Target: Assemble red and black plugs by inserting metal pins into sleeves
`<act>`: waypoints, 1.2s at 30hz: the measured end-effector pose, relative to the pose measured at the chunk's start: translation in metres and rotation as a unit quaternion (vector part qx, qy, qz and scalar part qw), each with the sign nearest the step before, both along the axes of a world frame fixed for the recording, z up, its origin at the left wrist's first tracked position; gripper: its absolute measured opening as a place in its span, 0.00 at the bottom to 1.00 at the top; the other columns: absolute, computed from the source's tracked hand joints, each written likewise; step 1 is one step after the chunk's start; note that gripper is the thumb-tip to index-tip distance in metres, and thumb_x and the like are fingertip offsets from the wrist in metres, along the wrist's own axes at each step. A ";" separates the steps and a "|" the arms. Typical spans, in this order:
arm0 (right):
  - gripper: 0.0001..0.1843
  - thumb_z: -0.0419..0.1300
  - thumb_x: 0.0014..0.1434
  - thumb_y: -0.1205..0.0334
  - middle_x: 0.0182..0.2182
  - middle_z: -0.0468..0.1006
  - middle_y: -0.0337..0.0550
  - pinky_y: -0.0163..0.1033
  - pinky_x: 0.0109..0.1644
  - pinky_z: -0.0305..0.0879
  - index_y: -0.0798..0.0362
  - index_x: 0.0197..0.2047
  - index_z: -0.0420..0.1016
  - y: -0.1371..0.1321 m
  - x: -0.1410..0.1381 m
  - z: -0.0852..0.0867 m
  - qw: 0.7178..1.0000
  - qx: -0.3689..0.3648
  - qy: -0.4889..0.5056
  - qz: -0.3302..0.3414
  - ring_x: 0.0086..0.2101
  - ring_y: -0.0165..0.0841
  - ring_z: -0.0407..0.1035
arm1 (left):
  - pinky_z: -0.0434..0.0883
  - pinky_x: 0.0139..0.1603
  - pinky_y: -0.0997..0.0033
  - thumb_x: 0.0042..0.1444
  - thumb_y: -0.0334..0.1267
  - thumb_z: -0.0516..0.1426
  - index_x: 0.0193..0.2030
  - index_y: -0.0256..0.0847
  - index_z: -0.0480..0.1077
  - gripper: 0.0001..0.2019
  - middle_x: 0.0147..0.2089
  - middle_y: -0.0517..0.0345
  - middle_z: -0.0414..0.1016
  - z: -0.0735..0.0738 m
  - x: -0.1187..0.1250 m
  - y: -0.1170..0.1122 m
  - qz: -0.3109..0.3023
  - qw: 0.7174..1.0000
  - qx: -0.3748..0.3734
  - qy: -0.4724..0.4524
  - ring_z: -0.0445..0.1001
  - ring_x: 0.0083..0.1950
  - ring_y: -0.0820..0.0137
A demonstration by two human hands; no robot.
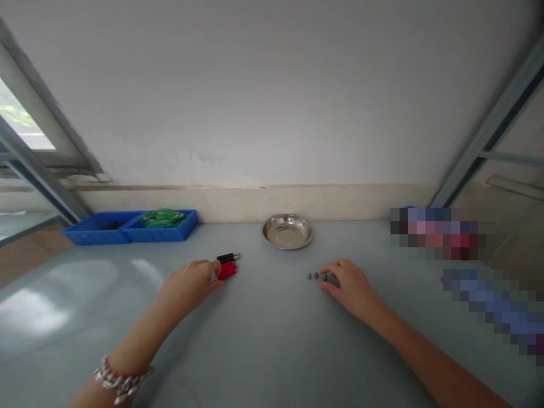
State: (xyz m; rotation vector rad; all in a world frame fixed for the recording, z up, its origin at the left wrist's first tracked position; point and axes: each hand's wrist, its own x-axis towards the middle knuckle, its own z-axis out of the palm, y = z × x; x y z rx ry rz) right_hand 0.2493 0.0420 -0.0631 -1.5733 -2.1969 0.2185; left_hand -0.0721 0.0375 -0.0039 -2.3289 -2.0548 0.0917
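My left hand (196,281) is closed around the near ends of a small bunch of red pens (228,271) at the left middle of the table. Just beyond them, close to the fingers, lies a black pen (225,258) with a silvery end. My right hand (343,283) rests low over the table with thumb and forefinger apart. Between those fingertips stands a small grey metal cone (325,278), like a pen tip; I cannot tell whether they touch it. Two similar cones (316,275) stand in a row to its left.
A shallow round steel dish (288,248) stands at the back middle by the wall. Two joined blue trays (102,237) sit at the back left, one with green pieces (164,217). Blurred-out shapes (437,232) occupy the right side. Metal posts frame the table (272,340).
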 end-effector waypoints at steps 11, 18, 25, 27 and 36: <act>0.04 0.59 0.52 0.66 0.30 0.71 0.44 0.42 0.40 0.60 0.53 0.31 0.74 0.000 -0.002 0.007 1.000 0.004 -0.019 -0.014 0.36 0.37 0.65 | 0.65 0.31 0.65 0.48 0.42 0.52 0.36 0.44 0.70 0.11 0.35 0.51 0.74 -0.006 -0.006 0.002 0.020 1.000 -0.016 -0.004 0.73 0.37 0.57; 0.05 0.55 0.53 0.66 0.28 0.74 0.43 0.39 0.38 0.62 0.54 0.31 0.73 -0.002 -0.002 0.020 0.995 0.023 0.098 0.013 0.31 0.33 0.66 | 0.66 0.31 0.65 0.50 0.39 0.51 0.35 0.43 0.71 0.09 0.35 0.48 0.75 -0.005 -0.001 0.002 -0.004 1.000 -0.005 0.019 0.73 0.36 0.57; 0.07 0.56 0.51 0.61 0.25 0.77 0.41 0.35 0.30 0.65 0.55 0.33 0.71 -0.015 -0.017 0.027 0.893 -0.172 0.403 0.097 0.26 0.29 0.70 | 0.66 0.35 0.69 0.57 0.39 0.46 0.36 0.41 0.67 0.10 0.36 0.52 0.73 0.008 0.046 -0.021 -0.131 0.987 0.033 -0.087 0.72 0.36 0.65; 0.07 0.57 0.50 0.61 0.25 0.77 0.40 0.34 0.31 0.65 0.54 0.33 0.70 -0.019 -0.023 0.026 0.866 -0.205 0.440 0.122 0.26 0.29 0.70 | 0.66 0.36 0.70 0.57 0.37 0.47 0.36 0.41 0.66 0.09 0.35 0.53 0.73 0.005 0.061 -0.031 -0.181 0.973 0.025 -0.140 0.71 0.36 0.66; 0.04 0.59 0.49 0.64 0.23 0.74 0.38 0.33 0.30 0.62 0.54 0.31 0.70 -0.029 -0.034 0.024 0.847 -0.234 0.450 0.157 0.26 0.27 0.68 | 0.63 0.29 0.76 0.55 0.32 0.51 0.31 0.40 0.67 0.05 0.28 0.59 0.73 -0.004 0.082 -0.043 -0.210 0.946 -0.009 -0.248 0.68 0.27 0.73</act>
